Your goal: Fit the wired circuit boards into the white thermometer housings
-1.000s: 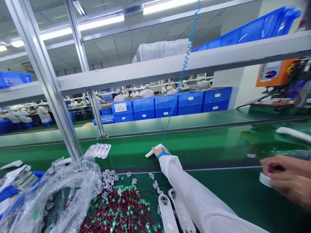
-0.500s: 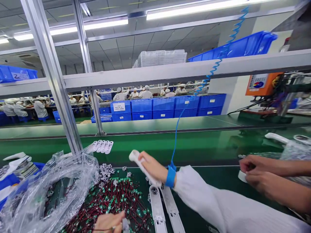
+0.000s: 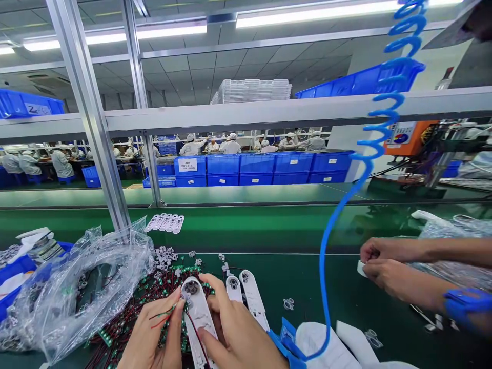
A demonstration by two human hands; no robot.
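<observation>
My right hand [image 3: 238,328] grips a long white plastic housing [image 3: 199,318] low in the middle of the view. My left hand [image 3: 151,333] is against the housing's round end and pinches thin red and green wires [image 3: 163,315]. A small white part [image 3: 187,297] sits at that end, partly hidden by my fingers. Two similar white housings [image 3: 249,300] lie just beyond my right hand. Left of my hands spreads a heap of red-black wired green boards [image 3: 171,282]. A co-worker's hands [image 3: 392,261] at the right hold a small white piece.
A crumpled clear plastic bag [image 3: 84,287] lies left, beside small white clips [image 3: 165,259]. A row of white parts [image 3: 165,223] rests on the green belt [image 3: 269,228]. A blue coiled cord [image 3: 388,102] hangs ahead. Blue crates [image 3: 257,171] stand beyond the bench.
My right hand has come back from the belt to the bottom middle with the white housing. My left hand has risen into view and now meets the housing, holding the wires.
</observation>
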